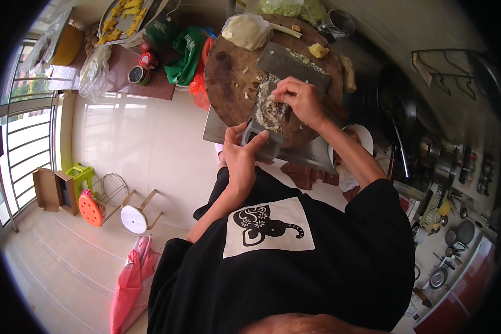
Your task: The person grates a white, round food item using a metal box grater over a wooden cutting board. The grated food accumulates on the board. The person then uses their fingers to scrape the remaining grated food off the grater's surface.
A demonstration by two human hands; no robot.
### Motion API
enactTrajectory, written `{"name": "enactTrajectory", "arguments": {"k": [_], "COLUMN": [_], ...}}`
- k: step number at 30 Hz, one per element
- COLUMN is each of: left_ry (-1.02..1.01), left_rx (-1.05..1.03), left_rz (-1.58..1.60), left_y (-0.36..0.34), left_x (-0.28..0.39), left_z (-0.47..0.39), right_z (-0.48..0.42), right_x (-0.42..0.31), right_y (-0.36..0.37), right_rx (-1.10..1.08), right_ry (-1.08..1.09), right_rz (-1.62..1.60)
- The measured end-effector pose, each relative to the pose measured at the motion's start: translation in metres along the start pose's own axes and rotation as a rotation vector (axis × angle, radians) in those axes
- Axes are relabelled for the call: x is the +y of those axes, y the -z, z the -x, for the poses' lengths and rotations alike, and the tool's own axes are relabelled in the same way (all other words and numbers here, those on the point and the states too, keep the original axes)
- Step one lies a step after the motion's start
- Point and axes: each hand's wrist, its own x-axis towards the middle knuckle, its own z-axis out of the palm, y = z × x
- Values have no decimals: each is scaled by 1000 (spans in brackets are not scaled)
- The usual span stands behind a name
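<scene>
My left hand (pixel 240 152) grips the grey frame end of a flat, grater-like kitchen tool (pixel 261 135), its thumb across the top. Pale, wet-looking minced food (pixel 269 108) coats the tool's face, which slants over the near part of a round wooden chopping board (pixel 225 85). Above that mash, my right hand (pixel 298 100) has its fingertips pinched together; whether a small piece sits between them cannot be made out. Just beyond lies a broad cleaver blade (pixel 292 69) with chopped bits along its far edge.
A bagged pale lump (pixel 246 31), a stalk (pixel 286 30) and a yellow chunk (pixel 318 51) rest on the board. To the right are a white bowl (pixel 365 137) and a dark wok (pixel 396 104). Jars (pixel 140 75) and green bags (pixel 185 54) stand left. Stools (pixel 134 219) occupy the floor.
</scene>
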Motion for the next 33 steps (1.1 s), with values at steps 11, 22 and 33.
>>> {"name": "enactTrajectory", "arguments": {"k": [11, 22, 33], "left_ry": [-21, 2, -7], "left_rx": [1, -2, -2], "left_rz": [13, 8, 11], "left_y": [3, 1, 3], "left_x": [-2, 2, -1], "left_z": [0, 2, -2], "right_z": [9, -14, -16], "right_x": [-5, 30, 26], "right_y": [-9, -2, -3], "right_rx": [-31, 42, 46], "right_ry": [31, 21, 13], "right_rz": [-28, -22, 85]}}
